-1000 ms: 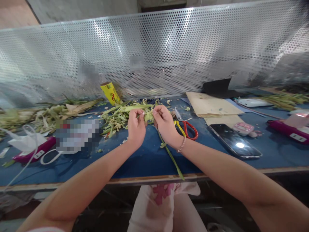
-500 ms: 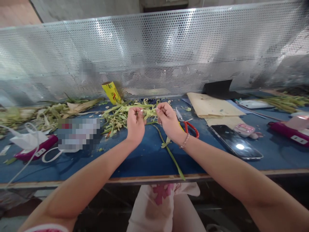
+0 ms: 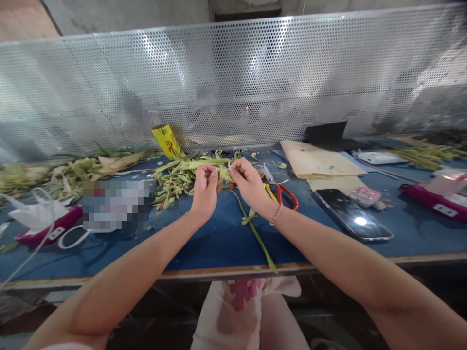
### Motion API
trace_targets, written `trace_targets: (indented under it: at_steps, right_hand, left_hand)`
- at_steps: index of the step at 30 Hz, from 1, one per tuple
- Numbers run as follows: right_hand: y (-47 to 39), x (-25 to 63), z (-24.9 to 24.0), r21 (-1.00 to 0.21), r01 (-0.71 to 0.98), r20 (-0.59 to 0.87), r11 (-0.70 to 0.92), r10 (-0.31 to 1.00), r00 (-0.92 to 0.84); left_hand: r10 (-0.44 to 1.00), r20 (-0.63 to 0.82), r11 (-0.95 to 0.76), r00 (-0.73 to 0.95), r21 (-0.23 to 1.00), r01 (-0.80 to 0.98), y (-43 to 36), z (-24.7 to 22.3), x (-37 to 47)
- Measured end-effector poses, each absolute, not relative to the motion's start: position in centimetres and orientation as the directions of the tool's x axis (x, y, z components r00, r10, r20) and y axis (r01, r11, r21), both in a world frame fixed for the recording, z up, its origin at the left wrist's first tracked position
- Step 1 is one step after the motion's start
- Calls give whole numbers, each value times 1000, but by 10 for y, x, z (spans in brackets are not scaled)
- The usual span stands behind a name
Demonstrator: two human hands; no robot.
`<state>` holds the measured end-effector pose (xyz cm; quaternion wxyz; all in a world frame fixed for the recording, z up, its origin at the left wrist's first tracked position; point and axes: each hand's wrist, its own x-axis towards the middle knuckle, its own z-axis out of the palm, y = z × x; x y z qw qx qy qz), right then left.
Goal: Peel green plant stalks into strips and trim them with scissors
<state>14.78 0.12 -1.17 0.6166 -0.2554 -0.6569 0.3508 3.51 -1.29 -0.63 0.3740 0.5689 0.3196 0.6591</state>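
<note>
By the look of it, the work is midway: a heap of green scraps point(image 3: 173, 184) lies at ten o'clock from the hands, while the green piece point(image 3: 224, 176) between them seems unfinished. Left hand point(image 3: 205, 197) and right hand point(image 3: 251, 189) each pinch it, thumbs to fingertips, wrists raised over the counter point(image 3: 211, 250), forearms angling inward from seven and four o'clock.

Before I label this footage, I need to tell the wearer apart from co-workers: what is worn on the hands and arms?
Both the left hand and right hand are gloveless. Forearms are bare; a thin beaded-looking bracelet circles the right wrist.
</note>
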Motion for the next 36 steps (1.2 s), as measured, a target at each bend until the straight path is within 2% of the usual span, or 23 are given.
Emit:
trace_targets:
  at_steps: [3, 7, 12, 17, 19, 23, 28, 31, 36]
  right_hand:
    - [3, 151, -11, -761, 38, 646, 648, 762, -47]
    - [4, 155, -10, -733, 139, 668, 666, 743, -38]
    - [4, 156, -7, -744, 118, 655, 658, 753, -68]
    - [5, 156, -11, -743, 107, 654, 661, 750, -100]
    - [4, 154, -13, -713, 147, 676, 686, 728, -118]
    - [-3, 147, -16, -656, 237, 709, 717, 693, -132]
    - [-11, 141, -15, -700, 158, 685, 696, 717, -128]
    - [-12, 141, -14, -726, 96, 671, 681, 732, -123]
    - [-5, 149, -10, -692, 88, 700, 716, 696, -157]
  left_hand:
    - [915, 404, -391, -16, 873, -291, -11, -7, 37]
    - [946, 311, -285, 94, 934, -217, -12, -7, 38]
    - [939, 332, -318, 94, 939, -131, -12, -6, 32]
    - [950, 292, -271, 110, 947, -173, -9, -4, 31]
    - [944, 325, -313, 66, 939, -144, -8, -6, 32]
    - [890, 450, -443, -74, 892, 93, -8, -10, 32]
    - [813, 562, -515, -153, 816, 261, -15, -8, 31]
    - [810, 565, -524, -155, 817, 240, -17, -5, 30]
    - [835, 539, -532, -110, 842, 88, -13, -4, 28]
